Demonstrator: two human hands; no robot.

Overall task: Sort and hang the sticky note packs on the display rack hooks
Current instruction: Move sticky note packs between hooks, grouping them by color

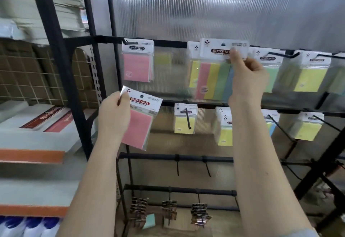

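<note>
Our right hand pinches a blurred striped pack at the top rail, hiding its hook. Our left hand grips a pink pack.

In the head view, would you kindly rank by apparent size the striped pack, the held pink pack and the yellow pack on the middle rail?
1. Striped pack, in the right hand.
2. Held pink pack, in the left hand; it sits nearer the camera, so unsure.
3. Yellow pack, clearly smallest.

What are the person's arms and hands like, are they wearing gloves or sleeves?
No gloves: the left hand and right hand are bare, with no rings or watch visible. Both forearms are bare too; only a pale blue-grey sleeve edge shows at the right arm.
</note>
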